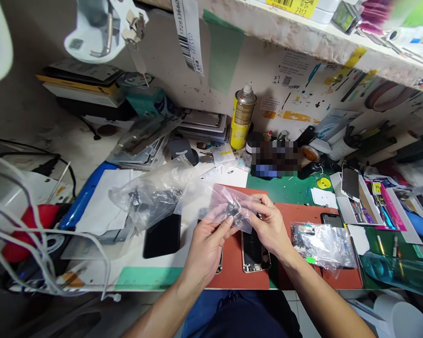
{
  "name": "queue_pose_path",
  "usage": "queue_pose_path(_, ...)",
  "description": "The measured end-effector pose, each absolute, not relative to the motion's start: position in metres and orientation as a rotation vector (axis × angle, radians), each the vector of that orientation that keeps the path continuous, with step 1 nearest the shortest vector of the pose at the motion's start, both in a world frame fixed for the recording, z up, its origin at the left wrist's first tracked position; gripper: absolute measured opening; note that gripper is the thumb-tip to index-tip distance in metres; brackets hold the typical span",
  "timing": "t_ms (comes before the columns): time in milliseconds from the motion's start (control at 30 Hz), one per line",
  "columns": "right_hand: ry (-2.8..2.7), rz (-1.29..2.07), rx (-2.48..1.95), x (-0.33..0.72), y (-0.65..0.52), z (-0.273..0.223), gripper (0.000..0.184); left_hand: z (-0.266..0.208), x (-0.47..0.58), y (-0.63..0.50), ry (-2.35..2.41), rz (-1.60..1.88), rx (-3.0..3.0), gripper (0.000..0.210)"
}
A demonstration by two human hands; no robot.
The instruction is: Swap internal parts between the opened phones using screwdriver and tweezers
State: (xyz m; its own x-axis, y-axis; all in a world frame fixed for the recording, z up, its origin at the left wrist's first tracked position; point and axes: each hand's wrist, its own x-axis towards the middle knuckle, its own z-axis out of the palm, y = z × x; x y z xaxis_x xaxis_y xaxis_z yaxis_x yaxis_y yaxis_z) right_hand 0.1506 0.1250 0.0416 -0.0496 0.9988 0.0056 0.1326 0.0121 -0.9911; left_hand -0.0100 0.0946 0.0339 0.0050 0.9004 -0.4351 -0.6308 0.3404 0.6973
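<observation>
A clear plastic bag point(248, 224) with small dark parts in it hangs between my two hands. My left hand point(211, 237) pinches its lower left side, thumb on top. On the other side, the fingers of my right hand point(268, 223) grip the bag's right edge. Below my hands an opened phone point(254, 256) lies on a reddish-brown mat point(232, 279), its inner parts showing. The edge of another phone part peeks out beneath my left hand, mostly hidden. A larger clear bag point(155, 192) holding dark pieces rests to the left, partly over a black phone panel point(162, 237).
A yellow spray can point(240, 122) stands at the back wall. To the right lie a silvery plastic packet point(322, 244), a phone point(332, 219) and a tray of tools point(359, 206). White cables point(42, 230) hang at the left. A shelf point(303, 42) overhangs the bench.
</observation>
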Motion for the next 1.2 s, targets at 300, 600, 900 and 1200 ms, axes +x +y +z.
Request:
queue_pose_path(300, -1.309, 1.244, -1.291, 0.148, 0.126, 0.045, 0.01, 0.039, -0.01, 0.094, 1.029, 1.211, 0.366, 0.051)
queue_pose_path(600, -1.19, 1.254, -1.377, 0.146, 0.12, 0.045, 0.011, 0.037, -0.01, 0.093, 1.052, 1.235, 0.288, 0.06)
queue_pose_path(900, -1.012, 1.384, -1.414, 0.144, 0.118, 0.054, 0.031, 0.04, -0.009, 0.092, 1.028, 1.249, 0.28, 0.054)
queue_pose_path(1200, -1.141, 1.339, -1.519, 0.168, 0.123, 0.057, 0.03, 0.035, -0.019, 0.096, 1.114, 1.267, 0.266, 0.056)
